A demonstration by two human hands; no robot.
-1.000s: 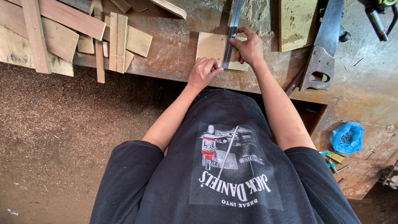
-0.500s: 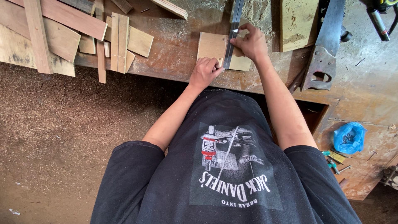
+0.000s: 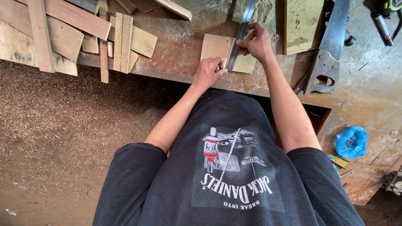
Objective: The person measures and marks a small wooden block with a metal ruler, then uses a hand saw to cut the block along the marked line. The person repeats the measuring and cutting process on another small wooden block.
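Pressing flat steel ruler [image 3: 238,37] across smooth square plywood piece [image 3: 217,48].

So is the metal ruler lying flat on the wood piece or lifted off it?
Flat: the ruler lies across the wood piece, right hand pressing it, left hand at its near end.

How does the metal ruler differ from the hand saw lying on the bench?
The ruler is a narrow, plain grey strip; the saw is much wider, with a rusty handle end. The ruler lies across a small board, pinned by the right hand, with the left hand at its near end; the saw lies untouched. Both are flat metal.
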